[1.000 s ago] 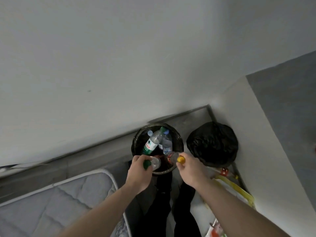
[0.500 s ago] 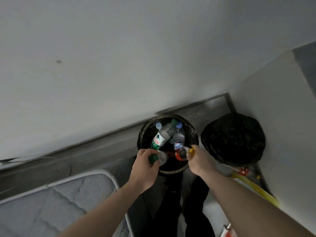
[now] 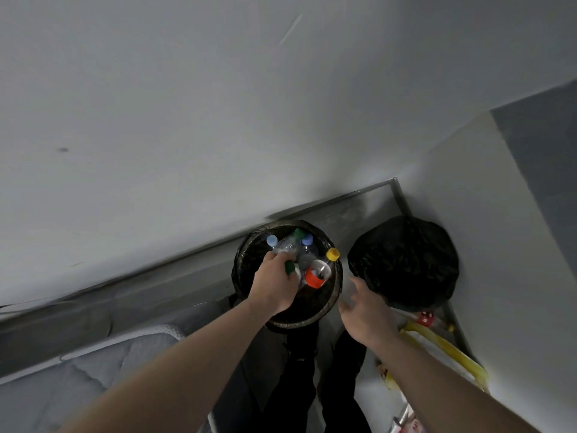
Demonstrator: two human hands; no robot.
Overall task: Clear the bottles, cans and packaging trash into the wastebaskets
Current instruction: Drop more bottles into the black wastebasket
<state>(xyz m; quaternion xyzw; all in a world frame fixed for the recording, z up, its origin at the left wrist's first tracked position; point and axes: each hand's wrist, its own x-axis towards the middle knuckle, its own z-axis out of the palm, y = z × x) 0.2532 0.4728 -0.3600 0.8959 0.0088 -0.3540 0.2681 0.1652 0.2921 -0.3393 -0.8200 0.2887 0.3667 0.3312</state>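
A round wastebasket [image 3: 324, 317] with a black liner stands on the floor against the wall and holds several plastic bottles. Among them lies a bottle with a yellow cap and red label [image 3: 318, 273], free of any hand. My left hand [image 3: 274, 284] is over the basket and grips a clear bottle with a green cap [image 3: 290, 267]. My right hand [image 3: 363, 310] hovers at the basket's right rim, fingers spread and holding nothing. A second wastebasket [image 3: 402, 264], covered in black bag, stands to the right in the corner.
A grey quilted mattress [image 3: 71, 379] lies at lower left. A yellow-edged package [image 3: 443, 348] and a small red item [image 3: 425, 317] sit on the floor at lower right. My dark trouser legs [image 3: 299, 385] stand just before the basket. Walls close the corner.
My right hand has let go of the yellow-capped bottle, which now lies in the basket, and has drawn back to the right. My left hand has moved further over the basket, still holding its bottle.
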